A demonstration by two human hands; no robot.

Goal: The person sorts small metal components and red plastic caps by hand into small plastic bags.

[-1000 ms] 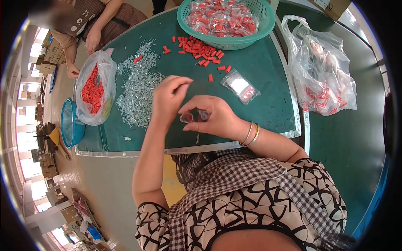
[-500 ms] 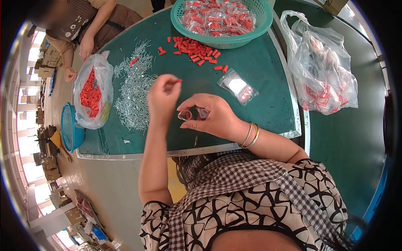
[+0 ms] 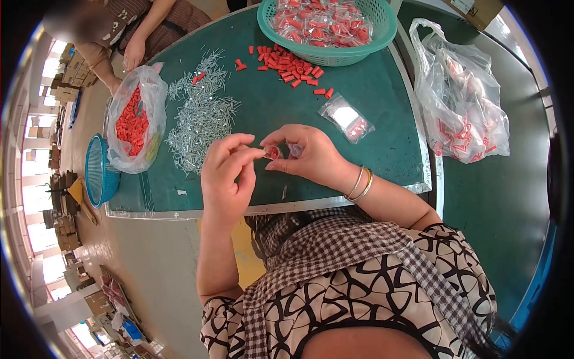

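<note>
Worked at a green-topped bench (image 3: pixel 382 113) edged with a metal rim. Beyond its right edge, a second green surface (image 3: pixel 508 197). Below the bench, a smooth pale floor (image 3: pixel 149 263). Along the left side, stacked cardboard boxes (image 3: pixel 66 230) and shelving, lit by bright daylight from windows (image 3: pixel 36 239). At the upper right corner, a cardboard box (image 3: pixel 475 9).

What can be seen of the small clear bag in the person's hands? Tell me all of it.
The small clear bag is a little pouch of thin, see-through plastic, glossy and crumpled. Red pieces show inside it. It is held above the near edge of the green table, pinched by the right hand, while the left hand brings its fingertips to the bag's opening. How many pieces it holds cannot be told.
</note>
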